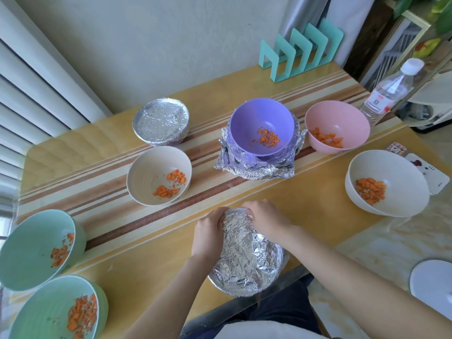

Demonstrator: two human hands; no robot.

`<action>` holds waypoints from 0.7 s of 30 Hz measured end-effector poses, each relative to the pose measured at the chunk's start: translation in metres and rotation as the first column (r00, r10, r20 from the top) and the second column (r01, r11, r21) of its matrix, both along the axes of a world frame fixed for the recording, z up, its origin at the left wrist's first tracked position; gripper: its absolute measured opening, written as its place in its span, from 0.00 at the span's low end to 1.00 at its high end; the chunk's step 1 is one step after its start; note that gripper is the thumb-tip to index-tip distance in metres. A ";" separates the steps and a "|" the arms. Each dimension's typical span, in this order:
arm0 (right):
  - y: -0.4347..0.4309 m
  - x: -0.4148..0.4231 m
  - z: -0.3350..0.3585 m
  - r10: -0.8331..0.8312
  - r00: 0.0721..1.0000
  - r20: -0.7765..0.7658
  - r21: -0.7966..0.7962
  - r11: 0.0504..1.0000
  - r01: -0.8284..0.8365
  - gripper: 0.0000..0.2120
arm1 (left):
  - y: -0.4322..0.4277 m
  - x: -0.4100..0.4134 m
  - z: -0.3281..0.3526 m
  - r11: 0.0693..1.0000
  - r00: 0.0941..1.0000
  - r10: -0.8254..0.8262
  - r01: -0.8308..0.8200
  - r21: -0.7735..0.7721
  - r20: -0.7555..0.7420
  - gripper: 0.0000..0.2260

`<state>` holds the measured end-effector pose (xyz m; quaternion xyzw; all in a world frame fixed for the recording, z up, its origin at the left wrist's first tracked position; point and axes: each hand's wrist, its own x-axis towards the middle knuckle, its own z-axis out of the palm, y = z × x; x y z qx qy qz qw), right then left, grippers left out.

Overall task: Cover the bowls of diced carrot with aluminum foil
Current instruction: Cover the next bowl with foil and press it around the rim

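Bowl: the foil-wrapped bowl (247, 255) sits at the near edge of the table (146, 241), directly in front of the person and seemingly tipped toward them; crumpled foil hides its whole top.
Risk, sliding: a hard press on the far rim could probably push the bowl over the table edge (it looks close to overhanging) and spill the carrot.
Risk, tearing: the foil is thin and already creased, so pulling it too tight over the rim would likely split it.
Left hand (208, 233): fingers curled over the far-left rim, gripping the foil against the bowl.
Right hand (266, 218): fingers bent the same way over the far-right rim, pinching the foil down.
Finished bowl (160, 123): at the far left, fully covered.
Purple bowl (263, 126): uncovered, standing on loose foil (254, 167), well apart from the hands.
Other bowls: pink bowl (337, 126), white bowl (386, 182), cream bowl (159, 174) and two green bowls (36, 248) all show bare carrot.
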<state>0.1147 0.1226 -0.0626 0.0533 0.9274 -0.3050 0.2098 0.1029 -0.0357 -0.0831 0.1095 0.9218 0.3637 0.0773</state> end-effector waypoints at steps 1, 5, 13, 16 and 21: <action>0.000 0.000 0.000 0.006 1.000 -0.007 0.002 1.000 -0.006 0.17 | 0.000 0.000 0.000 1.000 1.000 0.003 -0.003 -0.002 0.003 0.12; 0.004 -0.010 0.001 0.042 0.998 0.040 -0.042 0.998 -0.041 0.16 | 0.000 0.001 0.001 1.000 1.000 -0.004 0.005 -0.005 0.016 0.14; -0.002 -0.013 0.002 0.085 0.995 0.043 -0.007 0.996 -0.085 0.18 | 0.000 0.002 0.000 0.999 0.998 0.001 -0.003 0.033 0.066 0.11; -0.004 -0.008 -0.005 0.107 0.994 -0.003 0.038 0.994 -0.107 0.14 | -0.001 0.004 -0.001 0.998 0.994 0.040 -0.044 0.036 0.098 0.09; -0.007 -0.004 -0.006 0.123 0.992 -0.030 0.012 0.992 -0.123 0.23 | -0.007 0.013 0.000 0.991 0.984 0.124 -0.129 0.031 0.128 0.07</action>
